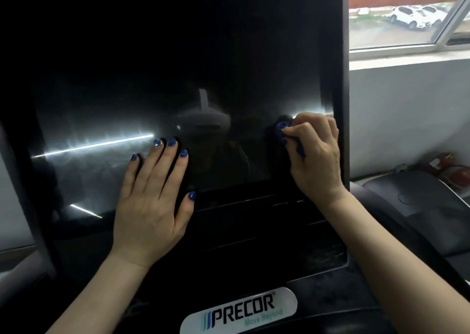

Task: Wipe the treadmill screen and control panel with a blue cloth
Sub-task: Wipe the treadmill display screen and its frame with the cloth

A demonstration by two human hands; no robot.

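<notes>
Just above the logo plate (239,310), my left hand (152,201) lay flat with fingers spread on the screen (178,66), likely to steady it. Farther up, my right hand (314,153) held the bunched blue cloth (283,130) against the glass near its right edge (340,104). Leftward and upward lay open room; the control panel (267,221) below seemed still to do.

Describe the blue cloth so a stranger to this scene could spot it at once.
Start at the big dark treadmill screen that fills most of the view, and follow its lower part to the right edge. There the right hand presses against the glass. The blue cloth is the small bunched wad poking out by its fingertips, bright blue against the black screen.
</notes>
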